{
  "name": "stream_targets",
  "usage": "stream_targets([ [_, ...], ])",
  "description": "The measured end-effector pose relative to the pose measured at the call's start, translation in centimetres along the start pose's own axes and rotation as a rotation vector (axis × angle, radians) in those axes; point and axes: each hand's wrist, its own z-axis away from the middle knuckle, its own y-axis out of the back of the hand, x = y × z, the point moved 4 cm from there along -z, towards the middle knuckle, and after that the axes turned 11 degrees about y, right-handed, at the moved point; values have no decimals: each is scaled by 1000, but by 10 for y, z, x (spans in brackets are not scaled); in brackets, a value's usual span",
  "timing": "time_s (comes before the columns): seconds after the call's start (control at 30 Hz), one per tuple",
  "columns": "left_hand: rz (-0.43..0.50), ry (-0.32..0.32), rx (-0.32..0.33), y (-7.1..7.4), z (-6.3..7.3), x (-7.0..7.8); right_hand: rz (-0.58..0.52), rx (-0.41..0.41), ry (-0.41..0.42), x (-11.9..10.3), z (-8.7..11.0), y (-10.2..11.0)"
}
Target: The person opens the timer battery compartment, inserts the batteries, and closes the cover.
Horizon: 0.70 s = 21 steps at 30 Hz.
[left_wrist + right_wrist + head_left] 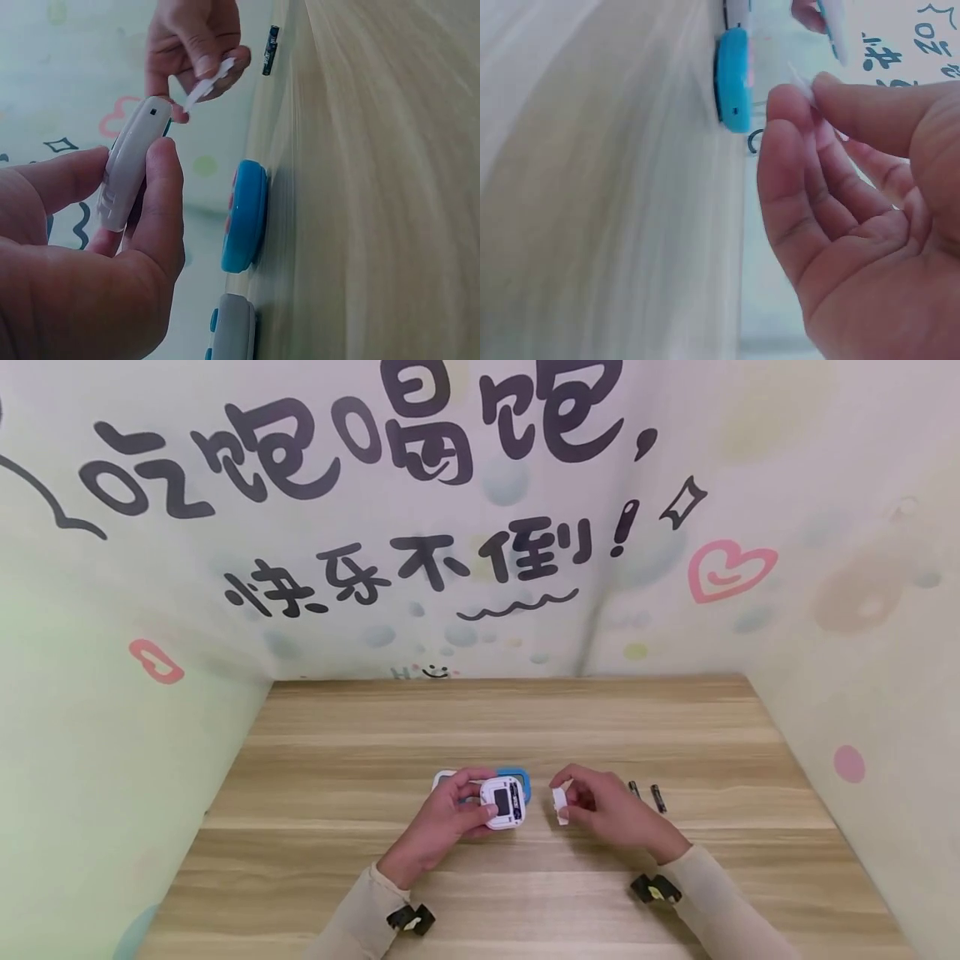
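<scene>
My left hand [438,822] holds a small white digital timer [504,800] by its edges, its back facing up. On that back a battery shows in the uncovered slot beside a dark rectangle. Between thumb and fingers, my right hand [611,814] pinches a thin white battery cover [559,805], a short way to the right of the timer. Cover and timer are apart. In the left wrist view, the timer is seen edge-on, above the table.
A blue timer [246,217] and another white timer [234,326] lie on the wooden table [525,718] behind the left hand. Two loose batteries [658,798] lie beyond the right hand. Printed walls enclose the table at the back and sides.
</scene>
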Motion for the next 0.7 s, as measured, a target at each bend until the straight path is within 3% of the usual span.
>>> stream_targets([
  [0.23, 2, -5, 3, -4, -1, 3, -96, 99, 23, -7, -12, 2],
  [0.37, -5, -11, 3, -5, -2, 5, -230, 141, -1, -13, -18, -1],
  [0.53, -14, -8, 0, -7, -2, 5, -386, 169, -32, -19, -23, -9],
  [0.7, -21, -22, -4, -8, -1, 6, -445, 170, -40, -21, -27, -18],
])
